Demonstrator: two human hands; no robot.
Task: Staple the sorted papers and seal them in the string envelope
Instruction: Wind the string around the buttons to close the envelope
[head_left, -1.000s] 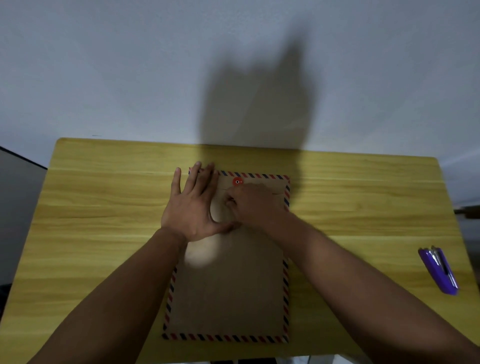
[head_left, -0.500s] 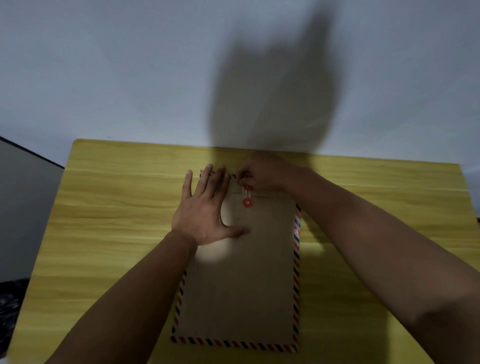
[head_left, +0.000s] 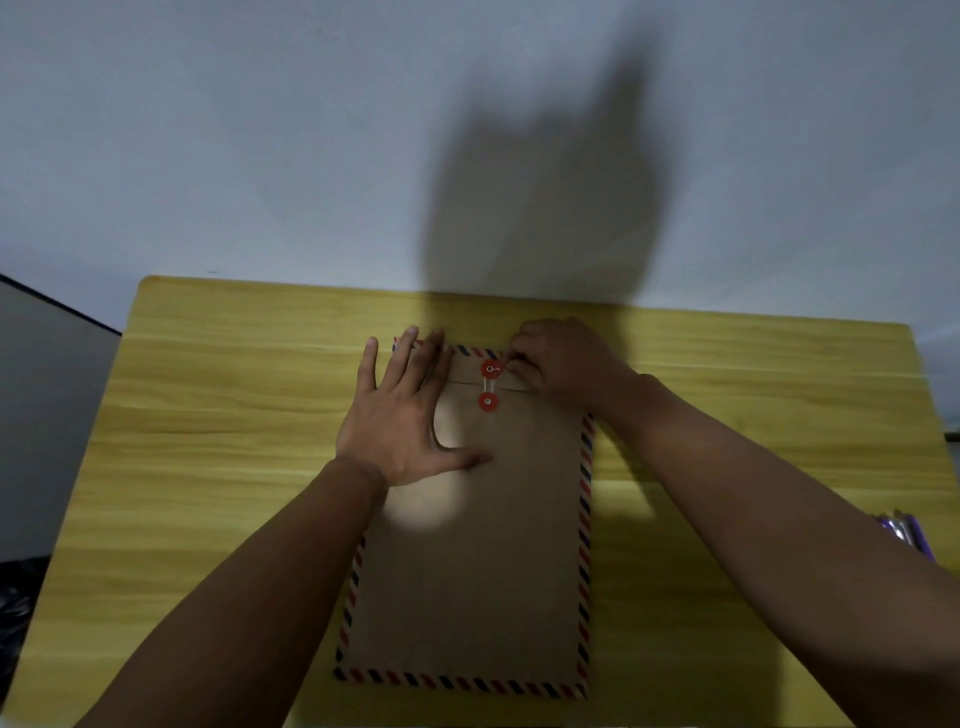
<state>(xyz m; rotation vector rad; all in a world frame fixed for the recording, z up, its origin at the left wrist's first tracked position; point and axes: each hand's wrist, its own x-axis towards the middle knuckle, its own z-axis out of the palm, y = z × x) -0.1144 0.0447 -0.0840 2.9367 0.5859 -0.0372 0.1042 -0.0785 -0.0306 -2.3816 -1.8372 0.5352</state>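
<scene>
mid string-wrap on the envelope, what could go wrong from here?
1. The right hand pinches the thin white string beside the upper red disc; a slipped pinch could loosen the wrap between it and the lower red disc.
2. Only the flat left hand pins the brown striped-edge envelope to the yellow wooden table; tugging may slide it.

Two bare forearms enter from five and seven o'clock, with no sleeve on either. The left hand and right hand wear no rings, watch or gloves.

Brown envelope, red-blue striped border, yellow table
</scene>
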